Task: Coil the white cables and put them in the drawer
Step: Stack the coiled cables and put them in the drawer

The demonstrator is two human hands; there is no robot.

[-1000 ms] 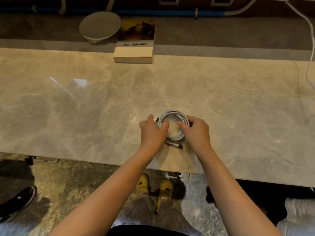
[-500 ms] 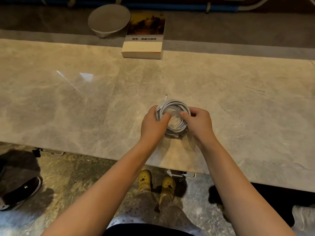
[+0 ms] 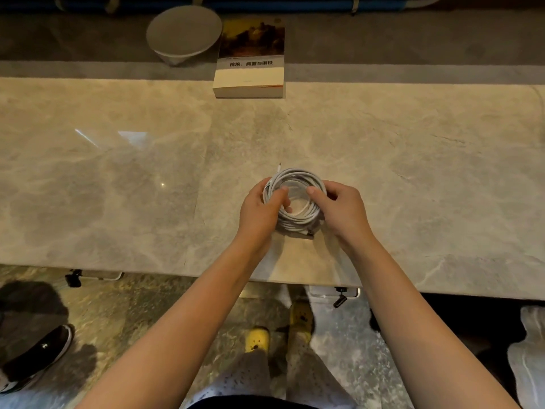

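The marble counter (image 3: 118,202) fills most of the view, and its near edge runs just behind the person's wrists. No drawer shows anywhere, so the carry to it has to be judged blind. That is the first risk: a bundle loosened on the way would need winding again.

At the far edge lie a paperback book (image 3: 250,75) and, just beside it on the left, a grey cone-shaped bowl (image 3: 182,33). Both are well apart from the work and unlikely to interfere.

The left grip (image 3: 259,211) is closed on the left side of the coil, thumb over the loops and fingers curled round the outside. The right grip (image 3: 342,211) clasps the right side the same way.

The coil of white cables (image 3: 295,174) sits between them, near the counter's front edge. Whether it rests on the stone or hangs just above it, I cannot tell. Nothing ties the loops, so only the two holds keep them stacked. Stiff cable tends to spring, and if either hold slackens the loops may fan open. With one hand freed to pull a drawer, the unsupported side could sag and unwind.

A white plug tip (image 3: 279,166) juts from the coil's far left, and a dark connector (image 3: 309,233) pokes out at the near side. Either loose end could snag on a drawer lip and drag a loop out.
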